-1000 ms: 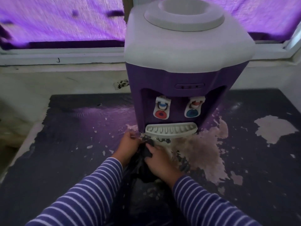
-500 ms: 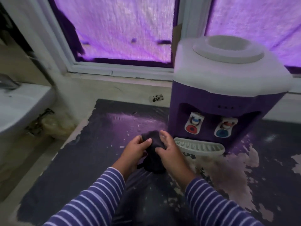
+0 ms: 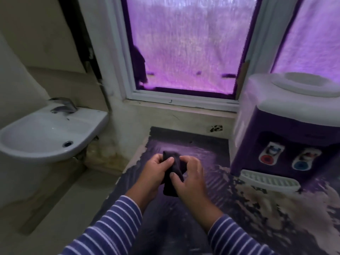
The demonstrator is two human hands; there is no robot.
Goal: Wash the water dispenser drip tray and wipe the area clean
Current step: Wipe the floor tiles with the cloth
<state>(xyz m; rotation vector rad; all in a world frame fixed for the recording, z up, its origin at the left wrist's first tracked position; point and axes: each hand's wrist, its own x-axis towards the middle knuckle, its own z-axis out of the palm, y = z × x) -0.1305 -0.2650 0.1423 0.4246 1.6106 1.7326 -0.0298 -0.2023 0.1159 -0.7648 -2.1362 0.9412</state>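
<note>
Both hands, the left hand (image 3: 153, 169) and the right hand (image 3: 189, 176), have a closed grip on a dark cloth (image 3: 173, 173) above the table's (image 3: 184, 227) left edge, while the white drip tray (image 3: 269, 181) sits under the purple water dispenser (image 3: 287, 129) by the right edge.

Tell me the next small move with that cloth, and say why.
Probably carry the dark cloth left to the sink and rinse it. Both hands, left and right, hold it bunched over the counter, away from the drip tray, which sits in place on the dispenser. The sink stands close on the left.
</note>
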